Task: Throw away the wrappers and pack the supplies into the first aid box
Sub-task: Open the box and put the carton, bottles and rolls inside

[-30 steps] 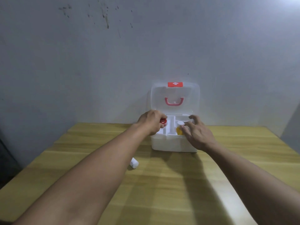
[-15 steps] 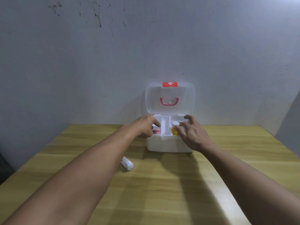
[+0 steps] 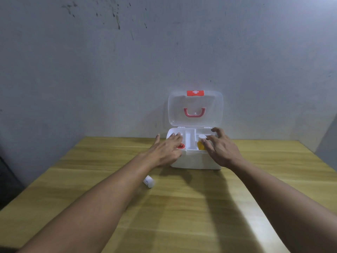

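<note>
A white first aid box (image 3: 196, 160) stands on the wooden table against the wall, its clear lid (image 3: 195, 108) raised upright. My left hand (image 3: 165, 149) hovers over the box's left compartment with fingers spread, holding nothing; a red-capped item (image 3: 180, 146) lies in that compartment just beside my fingers. My right hand (image 3: 219, 147) is at the right compartment, fingers apart, its fingertips touching the white cap of a yellow bottle (image 3: 201, 142) that stands inside. A small white bottle (image 3: 149, 181) lies on its side on the table, partly hidden by my left forearm.
The wooden table (image 3: 182, 216) runs toward me from the grey wall (image 3: 127, 70) behind the box. A dark gap drops off past the table's left edge (image 3: 7, 189).
My left hand has let go of the red-capped item into the left compartment and spread its fingers. My right hand stays at the yellow bottle's cap.
</note>
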`<action>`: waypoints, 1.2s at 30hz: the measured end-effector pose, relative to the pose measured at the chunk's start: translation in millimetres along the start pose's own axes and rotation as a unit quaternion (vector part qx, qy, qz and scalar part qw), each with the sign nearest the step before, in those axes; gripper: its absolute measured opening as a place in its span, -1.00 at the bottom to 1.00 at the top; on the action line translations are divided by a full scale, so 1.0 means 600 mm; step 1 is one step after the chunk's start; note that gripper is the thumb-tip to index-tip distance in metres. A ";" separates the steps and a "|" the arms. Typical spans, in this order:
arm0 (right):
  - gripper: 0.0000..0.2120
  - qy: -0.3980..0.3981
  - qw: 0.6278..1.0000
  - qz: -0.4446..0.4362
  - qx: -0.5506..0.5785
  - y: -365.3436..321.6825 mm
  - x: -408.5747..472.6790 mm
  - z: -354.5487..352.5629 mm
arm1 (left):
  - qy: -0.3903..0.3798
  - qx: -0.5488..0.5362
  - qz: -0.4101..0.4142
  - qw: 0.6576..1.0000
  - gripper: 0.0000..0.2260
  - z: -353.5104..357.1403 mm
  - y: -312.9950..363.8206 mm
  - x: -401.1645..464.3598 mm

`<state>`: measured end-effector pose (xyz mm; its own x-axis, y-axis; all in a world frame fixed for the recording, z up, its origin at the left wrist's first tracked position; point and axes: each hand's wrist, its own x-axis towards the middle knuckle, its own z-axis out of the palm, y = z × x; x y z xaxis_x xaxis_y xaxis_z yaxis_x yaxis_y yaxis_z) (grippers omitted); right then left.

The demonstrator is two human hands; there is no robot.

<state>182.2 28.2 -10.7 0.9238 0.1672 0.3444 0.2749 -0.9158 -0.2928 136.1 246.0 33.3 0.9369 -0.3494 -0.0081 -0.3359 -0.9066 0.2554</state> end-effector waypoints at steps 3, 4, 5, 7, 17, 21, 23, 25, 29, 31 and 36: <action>-0.44 -0.002 1.000 0.000 -0.001 0.002 0.001 0.001 | 0.127 -0.054 -0.033 0.990 -0.51 -0.009 -0.014 -0.024; -0.44 -0.003 1.000 0.000 -0.001 0.002 0.000 0.001 | 0.160 -0.047 -0.075 0.983 -0.54 -0.012 -0.022 -0.036; -0.44 -0.005 1.000 0.000 -0.001 0.001 0.000 0.000 | 0.175 -0.032 -0.135 0.975 -0.59 -0.015 -0.031 -0.050; -0.46 -0.007 1.000 0.004 0.001 0.000 -0.001 -0.002 | 0.141 0.005 -0.260 0.955 -0.76 -0.020 -0.052 -0.080; -0.47 -0.008 1.000 0.007 0.004 -0.009 -0.006 -0.007 | -0.045 -0.001 -0.385 0.922 -0.74 0.027 -0.096 -0.166; -0.47 -0.008 1.000 0.012 0.005 -0.007 -0.006 -0.006 | 0.034 -0.088 -0.380 0.920 -0.54 0.038 -0.092 -0.144; -0.46 -0.008 1.000 0.014 0.006 -0.008 -0.005 -0.005 | 0.060 -0.150 -0.385 0.909 -0.55 0.041 -0.088 -0.131; -0.46 -0.009 1.000 0.014 0.007 -0.007 -0.004 -0.005 | 0.065 -0.160 -0.398 0.901 -0.50 0.044 -0.080 -0.120; -0.49 -0.006 1.000 0.013 0.010 -0.007 -0.004 -0.004 | 0.047 -0.057 -0.410 0.909 -0.55 0.056 -0.066 -0.097; -0.50 -0.004 1.000 0.014 0.014 -0.006 -0.005 -0.003 | 0.050 -0.026 -0.403 0.914 -0.76 0.062 -0.059 -0.085; -0.50 -0.005 1.000 0.015 0.022 -0.006 -0.004 -0.001 | 0.075 -0.013 -0.368 0.927 -0.82 0.070 -0.051 -0.067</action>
<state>178.9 31.0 -9.6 0.9344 0.1439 0.3259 0.2586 -0.9032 -0.3425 104.8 277.8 -14.8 0.9146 0.4005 -0.0557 0.4007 -0.8792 0.2578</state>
